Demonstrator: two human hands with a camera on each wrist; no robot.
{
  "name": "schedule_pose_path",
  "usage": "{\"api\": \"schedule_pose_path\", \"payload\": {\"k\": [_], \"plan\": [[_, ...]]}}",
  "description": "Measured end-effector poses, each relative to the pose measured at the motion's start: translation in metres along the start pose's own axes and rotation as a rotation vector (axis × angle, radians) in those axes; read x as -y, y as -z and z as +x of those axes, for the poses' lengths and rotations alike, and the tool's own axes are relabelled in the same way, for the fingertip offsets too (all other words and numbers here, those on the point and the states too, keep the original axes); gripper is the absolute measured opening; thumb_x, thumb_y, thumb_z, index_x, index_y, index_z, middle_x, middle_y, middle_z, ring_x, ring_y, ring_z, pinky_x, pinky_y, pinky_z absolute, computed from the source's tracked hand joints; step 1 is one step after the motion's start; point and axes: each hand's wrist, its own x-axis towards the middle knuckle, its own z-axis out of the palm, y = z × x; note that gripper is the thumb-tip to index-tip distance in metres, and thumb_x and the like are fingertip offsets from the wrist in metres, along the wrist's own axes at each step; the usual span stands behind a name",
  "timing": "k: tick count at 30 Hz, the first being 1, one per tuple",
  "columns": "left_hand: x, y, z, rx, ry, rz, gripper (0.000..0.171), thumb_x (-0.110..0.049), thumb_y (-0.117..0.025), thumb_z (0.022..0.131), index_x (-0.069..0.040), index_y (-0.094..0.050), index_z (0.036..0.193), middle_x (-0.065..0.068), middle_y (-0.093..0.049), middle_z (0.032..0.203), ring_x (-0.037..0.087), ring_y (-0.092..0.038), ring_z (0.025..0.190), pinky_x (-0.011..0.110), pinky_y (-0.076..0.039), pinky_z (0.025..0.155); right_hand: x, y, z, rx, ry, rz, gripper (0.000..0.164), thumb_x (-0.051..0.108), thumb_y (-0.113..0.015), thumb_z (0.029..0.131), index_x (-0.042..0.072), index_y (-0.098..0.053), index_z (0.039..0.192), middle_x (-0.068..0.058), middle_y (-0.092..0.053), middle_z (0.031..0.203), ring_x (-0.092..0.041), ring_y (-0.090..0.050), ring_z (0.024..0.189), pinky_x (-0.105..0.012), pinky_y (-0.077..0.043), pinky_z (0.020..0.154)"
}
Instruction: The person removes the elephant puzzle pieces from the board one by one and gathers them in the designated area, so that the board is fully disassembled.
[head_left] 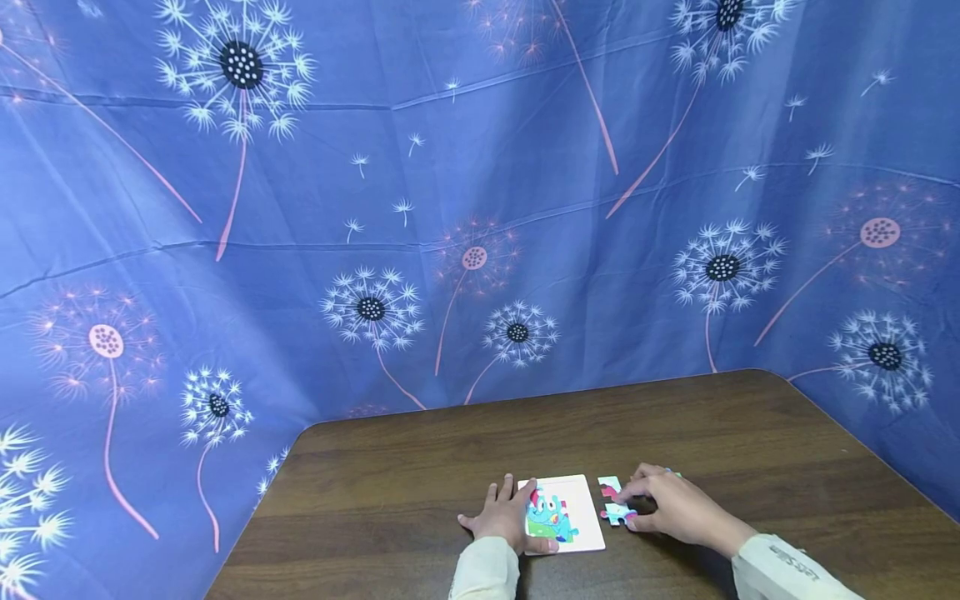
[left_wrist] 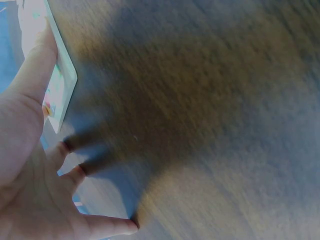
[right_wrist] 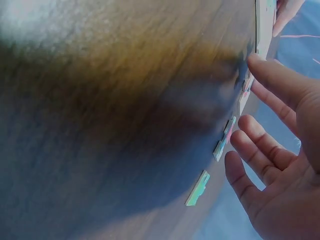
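Observation:
A white square puzzle board (head_left: 581, 492) lies flat on the table, with a blue cartoon elephant picture (head_left: 551, 518) partly assembled in it. My left hand (head_left: 504, 518) rests spread over the board's left side, its thumb along the lower edge. To the right of the board, my right hand (head_left: 671, 508) pinches a light-blue and pink jigsaw piece (head_left: 617, 514) between thumb and index finger at the tabletop. The other fingers hover above the table. Just above that piece is another jigsaw piece (head_left: 609, 483), partly covered by the index finger.
In the right wrist view, a green jigsaw piece (right_wrist: 198, 189) and a pink-and-teal one (right_wrist: 225, 139) lie under the right hand. The brown wooden table (head_left: 390, 492) meets a blue dandelion-print cloth (head_left: 420, 208) along its back edge.

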Motion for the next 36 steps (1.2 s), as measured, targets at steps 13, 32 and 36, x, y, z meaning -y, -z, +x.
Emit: {"api": "schedule_pose_path", "payload": {"k": [13,32,36], "plan": [[0.0003,-0.0012,0.0004,-0.006,0.001,0.008,0.097,-0.055,-0.091,0.067,-0.030,-0.049,0.151,0.006,-0.042,0.159,0.034,-0.037,0.146,0.084,-0.033,0.094,-0.0014,-0.0034,-0.0042,-0.014,0.009,-0.027,0.028,0.027,-0.089,0.076,0.021,-0.079,0.101,-0.005,-0.064,0.111,-0.031,-0.063,0.099,-0.049,-0.054,0.080],[0.0002,-0.0018,0.0004,-0.003,0.002,0.005,0.097,-0.054,-0.090,0.067,-0.030,-0.049,0.151,0.006,-0.042,0.159,0.035,-0.037,0.146,0.084,-0.032,0.094,0.0004,-0.0057,-0.0014,-0.067,0.056,0.007,0.026,0.026,-0.088,0.078,0.020,-0.078,0.101,0.011,-0.061,0.098,-0.012,-0.060,0.088,-0.032,-0.051,0.073],[0.0009,-0.0030,0.0013,-0.009,-0.001,0.003,0.097,-0.054,-0.090,0.067,-0.030,-0.049,0.151,0.007,-0.042,0.159,0.035,-0.038,0.146,0.085,-0.032,0.093,0.0041,-0.0070,0.0020,-0.090,0.085,0.073,0.025,0.025,-0.086,0.081,0.015,-0.079,0.103,0.010,-0.063,0.097,-0.010,-0.060,0.085,-0.029,-0.051,0.071]]}}
